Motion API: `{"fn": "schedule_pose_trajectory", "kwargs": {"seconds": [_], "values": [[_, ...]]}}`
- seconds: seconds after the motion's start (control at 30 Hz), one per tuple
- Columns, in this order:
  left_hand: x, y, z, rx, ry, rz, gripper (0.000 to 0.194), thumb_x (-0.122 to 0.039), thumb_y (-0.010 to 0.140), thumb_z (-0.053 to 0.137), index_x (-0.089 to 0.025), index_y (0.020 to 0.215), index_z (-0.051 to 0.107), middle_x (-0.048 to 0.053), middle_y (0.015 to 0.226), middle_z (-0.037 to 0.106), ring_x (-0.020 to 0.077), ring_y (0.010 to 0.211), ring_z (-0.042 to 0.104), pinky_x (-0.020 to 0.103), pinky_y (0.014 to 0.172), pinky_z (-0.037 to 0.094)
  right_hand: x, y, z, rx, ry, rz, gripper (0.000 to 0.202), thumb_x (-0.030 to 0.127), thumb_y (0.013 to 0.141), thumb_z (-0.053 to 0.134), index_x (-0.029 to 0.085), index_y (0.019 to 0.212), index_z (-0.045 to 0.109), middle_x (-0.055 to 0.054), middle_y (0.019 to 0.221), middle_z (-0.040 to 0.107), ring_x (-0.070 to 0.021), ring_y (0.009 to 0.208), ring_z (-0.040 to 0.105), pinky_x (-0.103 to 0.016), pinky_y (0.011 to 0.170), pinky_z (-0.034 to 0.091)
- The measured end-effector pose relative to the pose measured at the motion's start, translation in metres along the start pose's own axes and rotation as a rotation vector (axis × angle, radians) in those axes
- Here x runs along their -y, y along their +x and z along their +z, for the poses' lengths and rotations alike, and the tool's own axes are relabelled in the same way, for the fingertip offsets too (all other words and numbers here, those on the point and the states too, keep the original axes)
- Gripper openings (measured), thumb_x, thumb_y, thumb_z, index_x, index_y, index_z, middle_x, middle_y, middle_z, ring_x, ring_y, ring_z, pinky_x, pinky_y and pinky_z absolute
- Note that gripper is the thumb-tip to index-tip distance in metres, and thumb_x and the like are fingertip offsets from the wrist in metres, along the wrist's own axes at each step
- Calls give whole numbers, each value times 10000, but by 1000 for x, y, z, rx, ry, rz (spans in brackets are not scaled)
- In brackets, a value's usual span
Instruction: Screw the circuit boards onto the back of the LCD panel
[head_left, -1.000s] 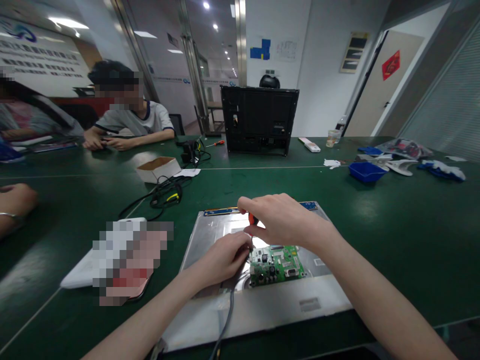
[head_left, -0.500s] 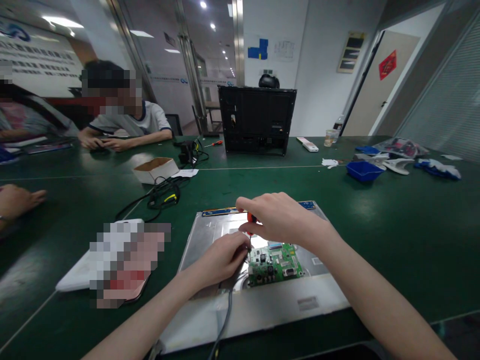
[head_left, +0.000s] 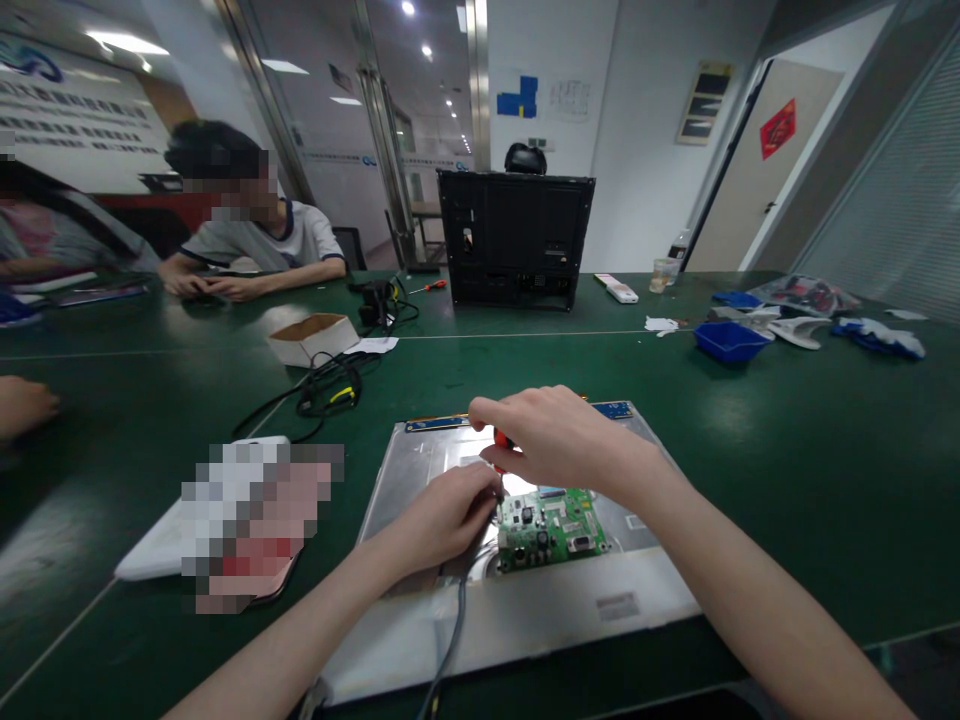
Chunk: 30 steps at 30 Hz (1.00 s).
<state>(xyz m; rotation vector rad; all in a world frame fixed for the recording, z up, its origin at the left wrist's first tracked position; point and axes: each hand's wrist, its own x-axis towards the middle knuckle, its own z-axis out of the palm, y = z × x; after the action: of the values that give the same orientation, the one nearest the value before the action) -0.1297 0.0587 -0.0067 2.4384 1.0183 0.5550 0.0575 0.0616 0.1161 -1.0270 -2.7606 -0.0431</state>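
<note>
My right hand (head_left: pixel 551 435) is closed around a screwdriver (head_left: pixel 502 452) with a red handle, held upright over the top left corner of a green circuit board (head_left: pixel 551 530). Close beside the tip is my left hand (head_left: pixel 457 505), its fingers bent and pressed together at that same corner; what they pinch, if anything, is hidden. The board lies on the metal back of a flat display panel (head_left: pixel 540 615), which has a narrow blue strip board (head_left: pixel 437 424) along its far edge. A grey cable (head_left: pixel 455 625) runs from under my left hand to the near edge.
To the left lie a white object and a pink phone (head_left: pixel 262 545), partly blurred. Further off are black cables (head_left: pixel 330 385), a cardboard box (head_left: pixel 313 340), a black monitor housing (head_left: pixel 516 240) and a blue tray (head_left: pixel 729 341). A co-worker's hand (head_left: pixel 26 407) rests at the left edge.
The co-worker's hand at the left has drawn back toward the edge. My right hand has shifted very slightly at the screwdriver; my left hand stays in place.
</note>
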Motion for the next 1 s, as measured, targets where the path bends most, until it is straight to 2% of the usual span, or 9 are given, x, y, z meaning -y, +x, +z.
{"fn": "schedule_pose_trajectory", "kwargs": {"seconds": [0.2, 0.33, 0.53, 0.63, 0.77, 0.83, 1.0], "values": [[5, 0, 2, -2, -14, 7, 104, -157, 889, 456, -180, 899, 557, 44, 869, 639, 187, 760, 570, 305, 689, 447, -1, -2, -2, 11, 91, -24, 303, 214, 863, 574, 195, 1150, 478, -48, 978, 718, -183, 766, 640, -262, 530, 252], [6, 0, 3, 11, -6, 12, 108, -161, 895, 457, -183, 897, 563, 46, 881, 645, 184, 751, 569, 304, 684, 443, 1, -4, -5, 39, 91, -12, 278, 204, 855, 569, 201, 1119, 484, -38, 980, 715, -177, 766, 637, -261, 527, 246], [3, 0, 2, 9, 14, 7, 118, -150, 892, 455, -182, 879, 568, 48, 878, 648, 186, 745, 572, 295, 650, 421, 6, -4, -8, 35, -20, 93, 260, 436, 912, 576, 213, 1041, 542, -30, 872, 721, -185, 728, 643, -268, 523, 223], [2, 0, 1, -7, 18, -3, 120, -130, 872, 462, -180, 884, 571, 48, 869, 650, 187, 741, 569, 297, 646, 419, 6, -2, -7, 26, -58, 123, 281, 484, 936, 529, 212, 995, 574, -31, 780, 701, -176, 681, 628, -271, 514, 208], [2, 0, 1, -2, 1, -2, 130, -140, 876, 454, -177, 914, 572, 55, 890, 654, 193, 768, 574, 312, 688, 446, 6, -1, -7, 25, -50, 87, 151, 328, 919, 550, 203, 1003, 562, -28, 785, 688, -151, 649, 590, -268, 508, 197], [1, 0, 0, 8, -11, 2, 124, -157, 887, 450, -179, 907, 570, 56, 894, 657, 195, 777, 576, 315, 696, 454, 7, -2, -7, 21, -16, 62, 149, 257, 884, 551, 192, 1018, 538, -26, 800, 685, -141, 630, 565, -263, 502, 197], [0, 1, -1, 7, -33, -2, 117, -184, 899, 443, -187, 873, 556, 54, 886, 657, 199, 772, 577, 313, 683, 456, 7, -5, -10, 12, 25, -1, 177, 216, 815, 589, 188, 977, 522, -25, 850, 685, -137, 643, 553, -250, 497, 213]]}}
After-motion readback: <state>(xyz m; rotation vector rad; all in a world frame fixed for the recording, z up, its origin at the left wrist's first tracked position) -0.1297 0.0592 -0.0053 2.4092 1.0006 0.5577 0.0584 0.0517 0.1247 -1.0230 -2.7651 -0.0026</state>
